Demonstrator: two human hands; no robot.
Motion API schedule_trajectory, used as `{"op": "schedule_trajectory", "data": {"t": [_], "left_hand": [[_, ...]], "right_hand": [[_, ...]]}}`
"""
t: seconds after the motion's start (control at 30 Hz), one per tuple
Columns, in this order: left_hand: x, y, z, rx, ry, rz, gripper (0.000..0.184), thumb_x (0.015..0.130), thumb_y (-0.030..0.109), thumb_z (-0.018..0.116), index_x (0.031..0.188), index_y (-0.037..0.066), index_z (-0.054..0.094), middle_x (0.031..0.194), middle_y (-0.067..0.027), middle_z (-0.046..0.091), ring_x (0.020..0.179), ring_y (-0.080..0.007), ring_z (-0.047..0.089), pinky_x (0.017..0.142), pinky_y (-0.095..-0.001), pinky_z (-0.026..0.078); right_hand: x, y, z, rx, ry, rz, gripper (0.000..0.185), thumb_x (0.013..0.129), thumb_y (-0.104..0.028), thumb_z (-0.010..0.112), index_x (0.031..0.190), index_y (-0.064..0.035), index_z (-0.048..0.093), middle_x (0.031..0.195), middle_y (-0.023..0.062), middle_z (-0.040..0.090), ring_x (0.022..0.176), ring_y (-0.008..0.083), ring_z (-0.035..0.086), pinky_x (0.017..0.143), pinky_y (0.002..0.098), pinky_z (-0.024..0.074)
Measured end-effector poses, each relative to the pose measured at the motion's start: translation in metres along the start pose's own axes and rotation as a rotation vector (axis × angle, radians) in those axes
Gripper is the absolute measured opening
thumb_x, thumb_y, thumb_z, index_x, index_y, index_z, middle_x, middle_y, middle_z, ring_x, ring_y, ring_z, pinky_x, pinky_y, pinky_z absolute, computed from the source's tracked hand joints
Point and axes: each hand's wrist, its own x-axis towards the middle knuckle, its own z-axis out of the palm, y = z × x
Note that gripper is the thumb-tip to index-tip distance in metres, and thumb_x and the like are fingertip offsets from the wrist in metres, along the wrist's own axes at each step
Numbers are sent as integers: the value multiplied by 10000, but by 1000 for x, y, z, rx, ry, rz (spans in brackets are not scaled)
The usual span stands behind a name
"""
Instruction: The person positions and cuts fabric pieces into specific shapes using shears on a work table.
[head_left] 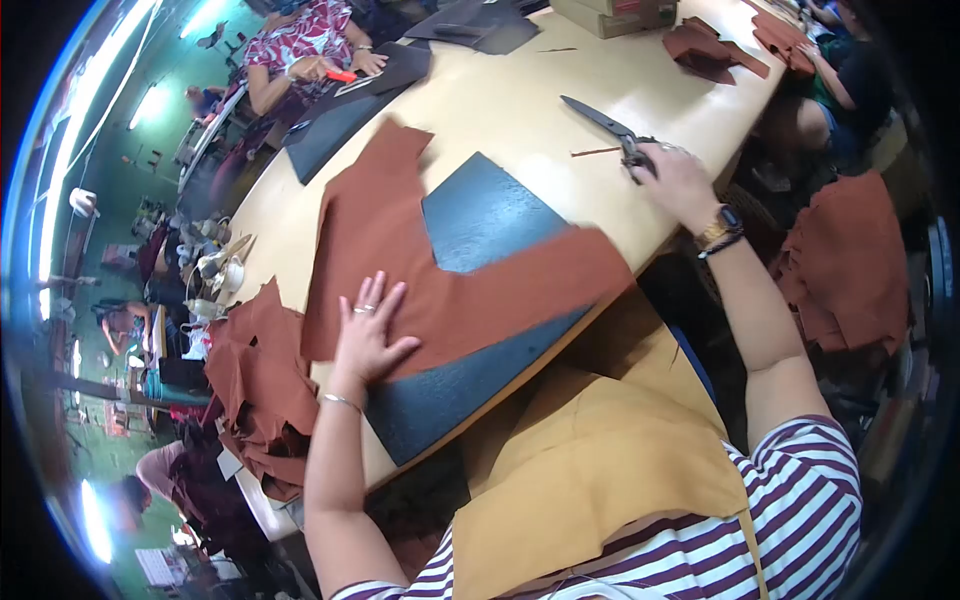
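Observation:
A large reddish-brown leather piece (390,240) with a curved inner edge lies over a dark cutting board (490,205) on the table. My left hand (372,335) rests on the leather near its left corner, palm down with fingers spread. Off to the right, my right hand (675,180) is wrapped round the handles of scissors (605,122), whose dark blades point to the upper left over the table. A thin brown strip (596,152) lies beside the blades.
Brown leather scraps (260,370) heap at the table's left edge, with another stack (850,265) at right. Across the table (490,90), a person's hand (312,68) holds a red tool over dark sheets (365,95). A cardboard box (615,15) stands at the back.

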Motion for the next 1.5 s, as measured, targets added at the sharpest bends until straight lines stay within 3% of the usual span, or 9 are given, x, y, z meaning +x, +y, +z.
{"op": "schedule_trajectory", "data": {"t": [0.2, 0.33, 0.47, 0.6, 0.7, 0.87, 1.07, 1.2, 1.5], "left_hand": [[-26, -66, -11, 157, 116, -151, 801, 770, 600, 597, 1432, 210, 369, 1542, -136, 181, 1422, -335, 154, 1089, -621, 137], [-20, 11, 0, -129, 268, -116, 683, 803, 439, 656, 1393, 179, 430, 1532, -139, 218, 1415, -334, 195, 1090, -606, 154], [-24, 124, -10, -323, 204, 84, 775, 699, 522, 730, 1342, 154, 500, 1501, -158, 293, 1400, -354, 238, 1095, -577, 164], [-30, 171, 1, -311, 133, 92, 795, 712, 476, 741, 1385, 182, 435, 1490, -139, 314, 1376, -335, 292, 1055, -593, 264], [-33, 171, 10, -238, 130, 56, 722, 762, 388, 713, 1391, 191, 418, 1467, -141, 335, 1350, -329, 331, 1036, -573, 313], [-33, 175, 12, -340, 189, -6, 541, 788, 188, 657, 1313, 212, 530, 1425, -107, 406, 1323, -327, 382, 1036, -561, 323], [-35, 171, 15, -489, 207, -29, 455, 876, 169, 529, 1322, 254, 527, 1448, -124, 398, 1326, -355, 381, 1054, -556, 300], [-36, 171, 13, -419, 174, 34, 465, 871, 178, 540, 1329, 255, 520, 1453, -124, 388, 1327, -354, 375, 1054, -546, 309], [-36, 174, 14, -345, 164, 60, 482, 850, 187, 570, 1324, 261, 527, 1459, -125, 378, 1327, -355, 370, 1046, -546, 322]], "right_hand": [[2, 24, 4, 47, -80, 44, 315, 814, -267, 642, 1073, -88, 626, 994, 150, 647, 983, 315, 599, 837, 430, 492], [31, 31, 6, -13, -213, 73, 370, 764, -326, 672, 1035, -75, 639, 991, 159, 649, 961, 313, 604, 816, 418, 498], [59, 30, 2, -85, -452, 129, 384, 749, -400, 682, 969, -85, 658, 962, 94, 668, 918, 247, 627, 792, 398, 504], [50, 24, -21, 1116, -698, 504, 277, 867, -347, 628, 969, -90, 632, 887, -30, 637, 796, 101, 602, 719, 354, 513], [-3, 3, -40, 1387, -722, 366, 229, 870, -273, 644, 940, -59, 603, 857, 8, 629, 737, 98, 591, 670, 282, 503], [-68, -3, -73, 1371, -972, 277, 291, 837, -310, 695, 792, -64, 546, 598, 15, 574, 516, 94, 553, 500, 224, 446], [-97, 24, -92, 1215, -1464, 341, 400, 760, -382, 754, 832, -31, 575, 692, 37, 596, 629, 112, 580, 556, 230, 458], [-93, 15, -87, 1322, -1510, 439, 391, 744, -388, 751, 785, -45, 565, 695, 20, 561, 606, 107, 566, 575, 229, 480], [-71, -13, -65, 1201, -1549, 237, 289, 790, -285, 726, 739, -56, 557, 642, -2, 555, 569, 76, 567, 538, 204, 461]]}}
